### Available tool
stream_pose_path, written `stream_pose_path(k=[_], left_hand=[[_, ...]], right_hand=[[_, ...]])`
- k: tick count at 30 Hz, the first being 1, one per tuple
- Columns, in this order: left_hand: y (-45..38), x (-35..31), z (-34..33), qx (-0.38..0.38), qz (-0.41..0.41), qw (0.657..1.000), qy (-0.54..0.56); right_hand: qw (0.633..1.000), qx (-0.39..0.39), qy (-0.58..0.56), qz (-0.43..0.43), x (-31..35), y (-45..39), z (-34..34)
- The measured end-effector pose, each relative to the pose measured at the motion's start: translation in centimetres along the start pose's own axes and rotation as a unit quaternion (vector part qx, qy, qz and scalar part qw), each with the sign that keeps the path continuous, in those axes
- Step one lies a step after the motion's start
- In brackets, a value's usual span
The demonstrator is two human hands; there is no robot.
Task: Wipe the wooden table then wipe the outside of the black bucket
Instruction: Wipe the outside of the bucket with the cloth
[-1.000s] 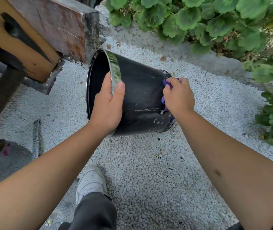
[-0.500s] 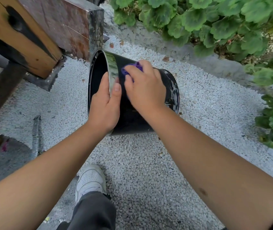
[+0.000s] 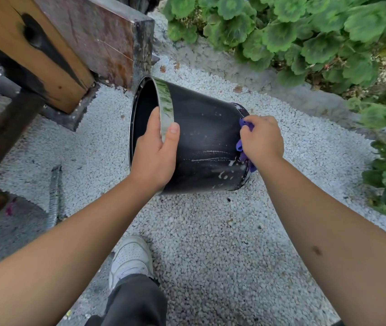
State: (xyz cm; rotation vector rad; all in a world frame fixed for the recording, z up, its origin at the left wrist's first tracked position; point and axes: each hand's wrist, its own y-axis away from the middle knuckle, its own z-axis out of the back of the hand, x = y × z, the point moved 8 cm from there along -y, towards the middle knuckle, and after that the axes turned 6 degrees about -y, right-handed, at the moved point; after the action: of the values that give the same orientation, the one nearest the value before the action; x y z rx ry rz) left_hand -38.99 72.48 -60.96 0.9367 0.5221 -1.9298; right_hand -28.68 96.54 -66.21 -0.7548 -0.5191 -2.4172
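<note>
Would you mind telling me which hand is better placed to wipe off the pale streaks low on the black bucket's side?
The right hand. It already grips the purple cloth against the black bucket near its base, right beside the pale streaks. The left hand grips the rim, holding the bucket tilted.

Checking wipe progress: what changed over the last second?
The right hand swept the purple cloth from the bucket's base up to the rim, then back to the base. The left hand kept gripping the rim; the bucket stayed tilted.
</note>
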Motion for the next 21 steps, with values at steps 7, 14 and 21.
stream_pose_path(k=[7, 14, 21], left_hand=[[0.4, -1.9, 0.8, -0.028, -0.057, 0.997, -0.036], [-0.9, -3.1, 1.4, 0.007, 0.013, 1.000, -0.006], [-0.4, -5.3, 0.4, 0.093, -0.005, 0.993, 0.074]], right_hand=[[0.834, 0.087, -0.539, -0.081, 5.4, 0.1, 1.2], [0.824, 0.277, -0.494, -0.007, 11.7, 3.3, 1.9], [0.759, 0.397, -0.516, -0.001, 11.8, 7.4, 3.0]])
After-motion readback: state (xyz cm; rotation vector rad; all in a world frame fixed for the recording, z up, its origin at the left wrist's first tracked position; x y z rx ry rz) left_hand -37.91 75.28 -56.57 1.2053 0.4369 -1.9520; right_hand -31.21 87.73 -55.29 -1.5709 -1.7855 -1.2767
